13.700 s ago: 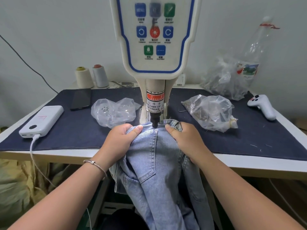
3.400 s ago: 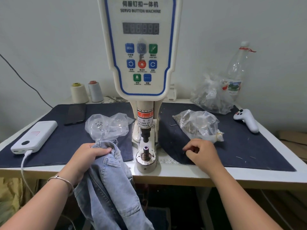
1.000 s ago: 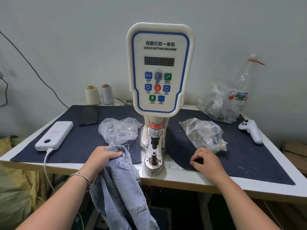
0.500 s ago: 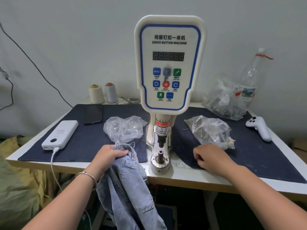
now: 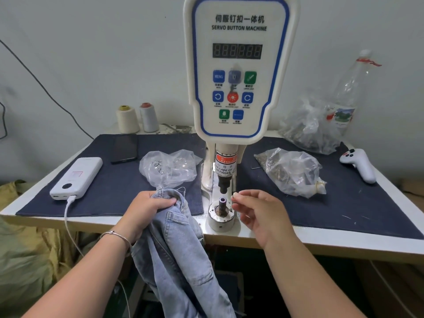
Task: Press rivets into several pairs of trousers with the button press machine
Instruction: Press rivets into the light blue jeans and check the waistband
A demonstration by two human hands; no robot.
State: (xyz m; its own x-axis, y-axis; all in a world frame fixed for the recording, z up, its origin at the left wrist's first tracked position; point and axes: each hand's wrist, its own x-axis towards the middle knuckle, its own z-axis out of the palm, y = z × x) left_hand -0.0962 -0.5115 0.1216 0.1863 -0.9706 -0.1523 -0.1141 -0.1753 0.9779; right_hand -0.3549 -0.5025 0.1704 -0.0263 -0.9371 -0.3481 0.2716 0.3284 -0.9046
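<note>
Press (image 5: 238, 72) at table centre, die post (image 5: 222, 204) bare. Jeans (image 5: 176, 237) bunched in left hand (image 5: 146, 208), hung off table edge, no longer under head. Right hand (image 5: 257, 212) now up from mat, fingertips pinched beside die, probably on rivet, too small to confirm. Loading step next.

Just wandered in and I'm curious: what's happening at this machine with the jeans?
A person is fitting rivets to jeans at a servo button machine. The left hand grips the bunched waistband of the light blue jeans, held off to the side at the table edge. The right hand pinches something small, probably a rivet, though it is too small to tell, beside the machine's lower die post. Nothing is under the punch yet.
</note>
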